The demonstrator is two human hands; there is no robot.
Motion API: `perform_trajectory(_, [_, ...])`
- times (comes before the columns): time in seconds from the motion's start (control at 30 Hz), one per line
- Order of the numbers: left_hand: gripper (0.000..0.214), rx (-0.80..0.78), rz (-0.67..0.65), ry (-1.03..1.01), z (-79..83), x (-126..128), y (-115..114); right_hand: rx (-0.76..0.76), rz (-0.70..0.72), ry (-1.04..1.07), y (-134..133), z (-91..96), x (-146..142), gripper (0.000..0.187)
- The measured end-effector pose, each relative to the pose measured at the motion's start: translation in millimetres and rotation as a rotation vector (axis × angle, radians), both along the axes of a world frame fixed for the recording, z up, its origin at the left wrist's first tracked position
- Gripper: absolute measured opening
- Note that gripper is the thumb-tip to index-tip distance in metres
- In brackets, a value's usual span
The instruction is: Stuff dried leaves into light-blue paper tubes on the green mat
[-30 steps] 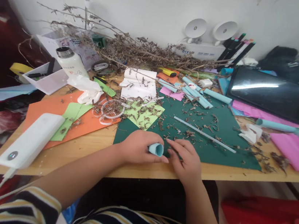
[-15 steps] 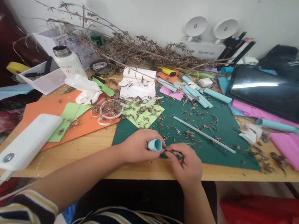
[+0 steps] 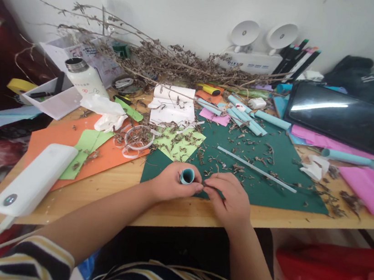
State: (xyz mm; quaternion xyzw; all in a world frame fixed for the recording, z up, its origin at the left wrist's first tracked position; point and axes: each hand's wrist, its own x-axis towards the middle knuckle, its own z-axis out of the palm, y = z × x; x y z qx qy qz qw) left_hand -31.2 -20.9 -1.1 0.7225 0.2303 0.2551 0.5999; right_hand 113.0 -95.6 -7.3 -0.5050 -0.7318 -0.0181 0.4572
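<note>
My left hand (image 3: 176, 182) is closed around a short rolled tube of light-blue paper (image 3: 187, 177), whose open end faces up toward me. Just to its right, my right hand (image 3: 229, 196) pinches a bit of dried plant stem, mostly hidden by the fingers. The fingertips of both hands nearly meet over the front edge of a dark green sheet (image 3: 293, 172). Dry brown leaf crumbs and a thin pale-blue stick (image 3: 257, 169) lie on that sheet beyond my hands.
Dried branches (image 3: 183, 63) stretch along the wall. Blue paper rolls (image 3: 245, 115) and a black tablet (image 3: 337, 118) lie at the back right. On the left are a white power bank (image 3: 33, 179), orange paper (image 3: 53, 136), a tape roll (image 3: 139, 138) and an uncapped bottle (image 3: 86, 81).
The blue tube has tipped more upright and shifted slightly left in my left hand. My right hand has turned a little, and the dried stem between its fingers shows less.
</note>
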Motion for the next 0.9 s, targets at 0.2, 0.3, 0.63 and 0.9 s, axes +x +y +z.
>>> perform_trajectory(0.2, [0.009,-0.041,-0.026,0.105,5.9,-1.1,3.3,0.012,0.008,-0.031,2.7,0.6,0.6,0.006])
perform_trajectory(0.3, [0.006,-0.003,-0.057,0.147,10.6,-1.3,3.8,0.021,0.008,-0.109,3.7,1.9,2.3,0.006])
perform_trajectory(0.63, [0.008,0.113,-0.032,0.167,11.0,-4.4,2.4,0.12,-0.267,-0.247,-4.3,-3.2,43.4,0.012])
perform_trajectory(0.9, [0.009,0.017,0.005,0.115,8.5,-2.1,-0.3,-0.121,-0.259,0.039,-5.3,-4.9,41.1,0.02])
